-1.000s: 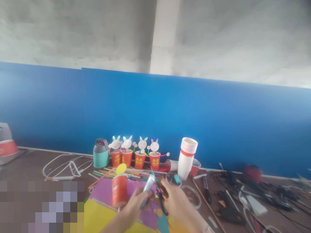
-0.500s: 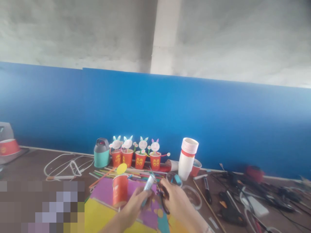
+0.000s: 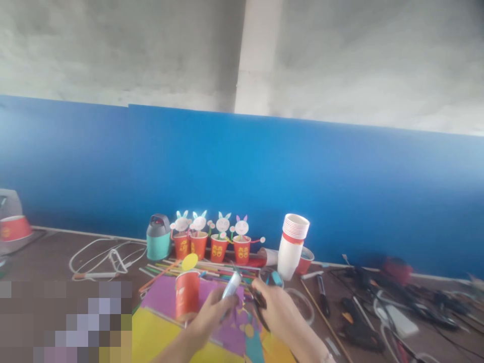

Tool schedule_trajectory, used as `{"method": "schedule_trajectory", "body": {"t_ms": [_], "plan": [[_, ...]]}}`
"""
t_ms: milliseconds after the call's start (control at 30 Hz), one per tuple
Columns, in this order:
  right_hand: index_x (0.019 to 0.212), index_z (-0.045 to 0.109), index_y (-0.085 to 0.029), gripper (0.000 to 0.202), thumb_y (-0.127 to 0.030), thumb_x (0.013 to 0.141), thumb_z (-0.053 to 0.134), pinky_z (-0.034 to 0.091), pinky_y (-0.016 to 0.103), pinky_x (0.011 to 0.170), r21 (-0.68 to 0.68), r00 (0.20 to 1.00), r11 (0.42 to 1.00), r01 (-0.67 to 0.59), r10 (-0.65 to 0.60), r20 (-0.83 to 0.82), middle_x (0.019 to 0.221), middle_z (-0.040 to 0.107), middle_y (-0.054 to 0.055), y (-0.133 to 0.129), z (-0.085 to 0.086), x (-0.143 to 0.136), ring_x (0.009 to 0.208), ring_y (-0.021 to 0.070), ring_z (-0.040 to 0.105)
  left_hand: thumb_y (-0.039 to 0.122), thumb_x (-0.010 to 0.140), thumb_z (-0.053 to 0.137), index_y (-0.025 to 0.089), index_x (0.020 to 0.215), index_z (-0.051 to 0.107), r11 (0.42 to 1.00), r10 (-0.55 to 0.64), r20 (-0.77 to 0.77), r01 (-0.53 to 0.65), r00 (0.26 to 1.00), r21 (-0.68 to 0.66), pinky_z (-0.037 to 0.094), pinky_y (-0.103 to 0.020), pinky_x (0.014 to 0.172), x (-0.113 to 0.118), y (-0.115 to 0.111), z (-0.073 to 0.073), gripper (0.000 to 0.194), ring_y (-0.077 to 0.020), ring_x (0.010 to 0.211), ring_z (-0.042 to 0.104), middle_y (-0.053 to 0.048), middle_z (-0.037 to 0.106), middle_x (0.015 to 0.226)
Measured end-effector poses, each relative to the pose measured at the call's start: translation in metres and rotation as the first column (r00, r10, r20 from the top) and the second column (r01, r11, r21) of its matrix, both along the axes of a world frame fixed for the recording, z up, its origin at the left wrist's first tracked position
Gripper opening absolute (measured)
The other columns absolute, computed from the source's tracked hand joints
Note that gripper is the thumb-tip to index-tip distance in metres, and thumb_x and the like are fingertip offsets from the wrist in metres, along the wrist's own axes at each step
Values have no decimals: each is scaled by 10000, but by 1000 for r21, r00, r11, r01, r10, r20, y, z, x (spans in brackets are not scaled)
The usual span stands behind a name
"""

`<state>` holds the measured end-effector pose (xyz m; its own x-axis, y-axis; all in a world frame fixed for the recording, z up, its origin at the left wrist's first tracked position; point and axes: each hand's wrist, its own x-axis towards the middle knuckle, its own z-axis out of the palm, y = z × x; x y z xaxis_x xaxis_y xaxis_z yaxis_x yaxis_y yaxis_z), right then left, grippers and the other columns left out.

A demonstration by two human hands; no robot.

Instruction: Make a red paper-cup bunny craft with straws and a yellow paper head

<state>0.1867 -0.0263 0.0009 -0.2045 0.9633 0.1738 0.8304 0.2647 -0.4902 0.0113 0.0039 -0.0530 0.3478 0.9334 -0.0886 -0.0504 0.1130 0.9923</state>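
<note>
My left hand (image 3: 214, 312) is closed around a pale blue-and-white tube (image 3: 231, 285), which tilts up to the right. Dark-handled scissors (image 3: 259, 304) are gripped in my right hand (image 3: 273, 305), just right of the tube. Beside my left hand stands a red paper cup (image 3: 187, 295) with a yellow disc (image 3: 189, 261) at its top and a white stick low on its side. Purple paper (image 3: 162, 297), yellow paper (image 3: 151, 335) and small cut pieces lie under my hands. The scissor blades are blurred.
Several red cups with rabbit faces (image 3: 218, 248) stand behind coloured sticks (image 3: 162, 268). Left of them is a teal container (image 3: 158, 242). A white cup stack (image 3: 290, 257) stands at right, then a marker (image 3: 322, 297), a black glue gun (image 3: 359, 325) and tangled cables. A blue partition (image 3: 242, 171) rises behind.
My right hand and the scissors have shifted slightly, the handles turning a little. The left hand still holds the tube in nearly the same place.
</note>
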Motion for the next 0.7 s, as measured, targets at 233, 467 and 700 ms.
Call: {"method": "schedule_trajectory", "body": {"t_ms": [233, 467, 700], "plan": [[892, 575, -242, 175, -225, 720, 601, 345, 228, 573, 50, 998, 998, 48, -49, 28, 814, 704, 4, -1, 2, 0, 697, 178, 627, 446, 702, 606, 181, 736, 520, 999, 33, -15, -33, 999, 42, 219, -216, 453, 3, 3, -3, 281, -75, 444, 311, 103, 382, 491], [1022, 584, -256, 280, -183, 753, 561, 328, 248, 601, 101, 979, 990, 94, -111, 174, 981, 716, 28, 0, -7, -1, 849, 215, 666, 497, 721, 621, 171, 720, 550, 983, 54, -57, -44, 997, 177, 335, -224, 512, 3, 6, -7, 334, -117, 545, 461, 63, 452, 550], [944, 606, -274, 208, -184, 761, 565, 311, 244, 586, 113, 977, 987, 116, -134, 168, 909, 741, 1, 0, -2, -4, 818, 202, 682, 422, 725, 605, 173, 715, 523, 970, 91, -90, -68, 992, 234, 361, -241, 545, 3, 11, -11, 262, -136, 595, 477, 47, 463, 599]]}}
